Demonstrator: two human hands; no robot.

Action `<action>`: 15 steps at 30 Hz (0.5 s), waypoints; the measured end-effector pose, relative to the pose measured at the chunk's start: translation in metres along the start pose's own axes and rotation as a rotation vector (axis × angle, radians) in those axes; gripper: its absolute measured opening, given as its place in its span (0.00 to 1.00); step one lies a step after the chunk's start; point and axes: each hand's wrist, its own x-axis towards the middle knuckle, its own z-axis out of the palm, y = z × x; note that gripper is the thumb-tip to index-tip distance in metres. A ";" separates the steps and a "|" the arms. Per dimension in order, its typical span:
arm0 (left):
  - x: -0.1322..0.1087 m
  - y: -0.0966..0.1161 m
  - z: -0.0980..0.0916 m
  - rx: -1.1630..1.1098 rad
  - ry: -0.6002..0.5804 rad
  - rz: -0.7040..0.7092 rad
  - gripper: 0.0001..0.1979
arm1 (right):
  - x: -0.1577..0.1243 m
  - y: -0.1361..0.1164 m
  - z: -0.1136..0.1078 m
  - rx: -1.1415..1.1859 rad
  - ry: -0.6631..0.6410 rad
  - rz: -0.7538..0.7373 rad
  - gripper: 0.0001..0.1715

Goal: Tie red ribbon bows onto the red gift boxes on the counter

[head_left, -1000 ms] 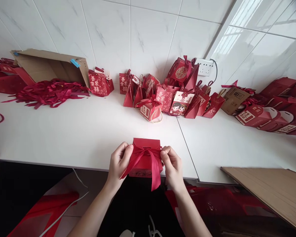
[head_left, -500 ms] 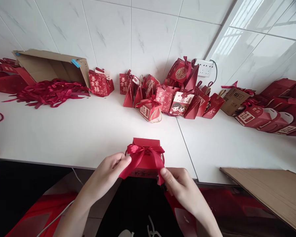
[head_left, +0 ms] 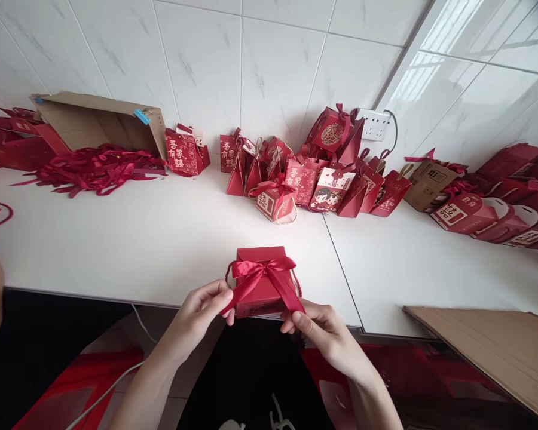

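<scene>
A small red gift box [head_left: 259, 288] sits at the near edge of the white table [head_left: 152, 239], tied with a red satin ribbon bow [head_left: 260, 270]. My left hand [head_left: 201, 313] pinches the left ribbon tail near the box's lower left corner. My right hand [head_left: 323, 331] pinches the right ribbon tail at the lower right corner. Both tails stretch diagonally down from the bow knot. A thin cord handle loops out at each side of the box.
Several finished red gift boxes [head_left: 314, 173] cluster by the tiled wall. An open cardboard box [head_left: 94, 122] with a heap of red ribbons [head_left: 94, 170] lies at the back left. More red boxes [head_left: 497, 209] lie right. A cardboard sheet [head_left: 488, 346] sits near right. A wall socket [head_left: 374, 124] is behind.
My hands left the bow loops at the box top and slid down to the ribbon tails, pulling them outward. The bow is now tight and the box lies flatter.
</scene>
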 end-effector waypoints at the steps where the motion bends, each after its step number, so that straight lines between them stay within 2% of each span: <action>1: 0.001 -0.003 -0.001 -0.054 -0.012 0.011 0.19 | 0.000 0.000 -0.001 -0.011 0.005 -0.011 0.21; 4: 0.005 -0.010 -0.002 -0.119 -0.013 0.036 0.18 | 0.000 0.000 -0.003 -0.049 -0.008 0.016 0.21; 7: 0.007 -0.014 -0.003 -0.110 0.033 0.057 0.18 | 0.000 0.003 -0.004 -0.045 -0.032 0.065 0.22; 12: 0.007 -0.010 -0.003 -0.043 0.240 -0.005 0.17 | 0.000 0.007 -0.003 0.007 -0.066 0.116 0.21; 15: 0.004 -0.004 -0.001 -0.053 0.288 -0.015 0.17 | -0.001 0.004 0.000 0.018 -0.074 0.110 0.21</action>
